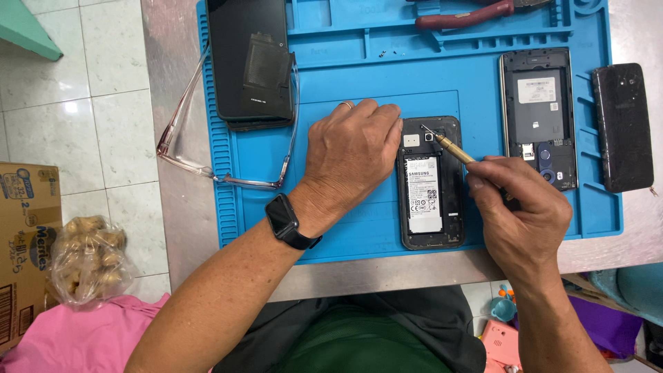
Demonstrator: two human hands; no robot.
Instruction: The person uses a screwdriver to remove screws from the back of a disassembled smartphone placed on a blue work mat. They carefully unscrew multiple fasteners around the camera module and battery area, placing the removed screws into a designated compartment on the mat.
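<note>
An opened black smartphone (431, 207) lies back-up on the blue work mat (359, 76), its white-labelled battery exposed. My left hand (349, 155), with a ring and a black wristwatch, presses flat on the mat against the phone's left edge. My right hand (514, 207) grips a brass-tipped screwdriver (452, 148) whose tip touches the phone's upper part near the camera.
A second opened phone body (539, 114) and a black back cover (623, 128) lie to the right. A black phone (248, 62) and glasses (221, 162) sit at the left. Red-handled pliers (466, 15) and tiny screws (390, 52) rest at the mat's top. A bag of ginger (86, 259) is on the floor.
</note>
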